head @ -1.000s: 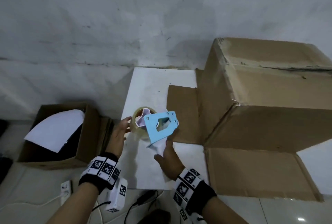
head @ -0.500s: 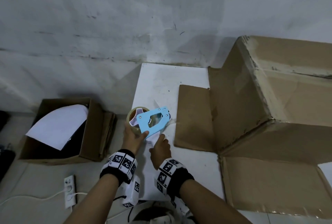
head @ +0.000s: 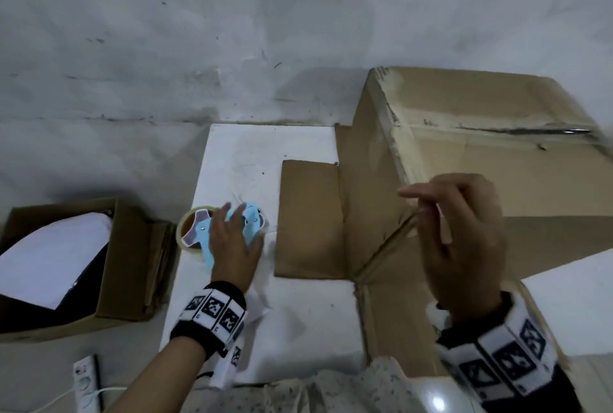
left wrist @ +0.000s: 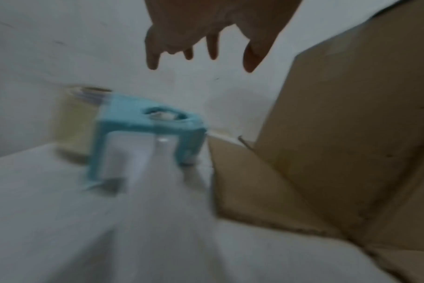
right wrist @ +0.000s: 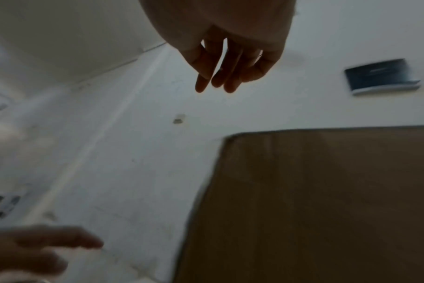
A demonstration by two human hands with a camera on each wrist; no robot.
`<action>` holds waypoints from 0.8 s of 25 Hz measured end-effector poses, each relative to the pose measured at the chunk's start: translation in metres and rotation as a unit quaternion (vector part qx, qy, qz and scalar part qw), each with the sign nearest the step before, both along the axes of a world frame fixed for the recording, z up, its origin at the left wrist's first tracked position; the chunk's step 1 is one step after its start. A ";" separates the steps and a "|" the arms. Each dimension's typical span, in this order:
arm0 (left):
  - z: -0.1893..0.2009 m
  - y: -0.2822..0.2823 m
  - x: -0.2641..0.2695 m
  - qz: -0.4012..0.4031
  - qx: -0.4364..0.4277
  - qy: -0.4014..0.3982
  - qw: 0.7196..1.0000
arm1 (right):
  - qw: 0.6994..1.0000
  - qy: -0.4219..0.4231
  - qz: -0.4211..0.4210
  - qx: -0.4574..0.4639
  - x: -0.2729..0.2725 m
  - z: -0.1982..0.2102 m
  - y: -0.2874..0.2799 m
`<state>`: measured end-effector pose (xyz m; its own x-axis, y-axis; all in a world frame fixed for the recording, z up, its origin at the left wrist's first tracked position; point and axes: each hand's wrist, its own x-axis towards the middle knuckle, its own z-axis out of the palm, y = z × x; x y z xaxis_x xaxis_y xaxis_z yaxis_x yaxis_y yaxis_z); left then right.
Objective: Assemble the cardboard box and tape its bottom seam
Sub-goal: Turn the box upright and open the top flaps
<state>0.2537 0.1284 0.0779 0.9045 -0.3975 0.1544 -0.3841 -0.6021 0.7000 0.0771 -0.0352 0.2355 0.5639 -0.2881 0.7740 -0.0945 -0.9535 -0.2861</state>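
Neither hand held anything. Left hand (head: 232, 243), fingers spread and relaxed, hovered just above the blue tape dispenser (left wrist: 143, 134); whether it touched the frame cannot be told. Right hand (head: 461, 240), fingers straight and loosely together, was raised in front of the cardboard box (head: 497, 160), apart from it. Dispenser lay on the white tabletop (head: 245, 160), its roll of clear tape (head: 189, 230) toward the left edge, just beside the box's nearest flap (head: 308, 217). Box stood on the right of the table, brown, scuffed and pale along its upper edges, with a dark seam (head: 517, 130) across its top face and its lower flaps splayed flat on the surface. Likely risks: with no hand steadying the box, a push on one flap could slide or skew it; the dispenser, near the table edge, could be knocked off. A smaller carton (head: 126, 246) sat below on the left.
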 end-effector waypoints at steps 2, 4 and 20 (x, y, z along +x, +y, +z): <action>0.029 -0.038 -0.024 -0.145 -0.077 0.006 0.986 | 0.999 0.035 -0.036 -0.013 -0.011 -0.009 -0.032; 0.054 -0.071 -0.046 -0.273 -0.137 0.064 0.950 | 0.995 0.080 0.005 0.053 -0.016 -0.025 -0.054; 0.064 -0.147 -0.116 -0.244 -0.337 0.076 0.906 | 0.993 0.114 0.009 -0.001 -0.034 -0.042 -0.099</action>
<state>0.1376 -0.0183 0.1423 0.6780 -0.6167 0.4000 -0.3583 0.1979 0.9124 0.0430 -0.1343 0.1936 0.7294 -0.2745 0.6266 -0.1388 -0.9563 -0.2573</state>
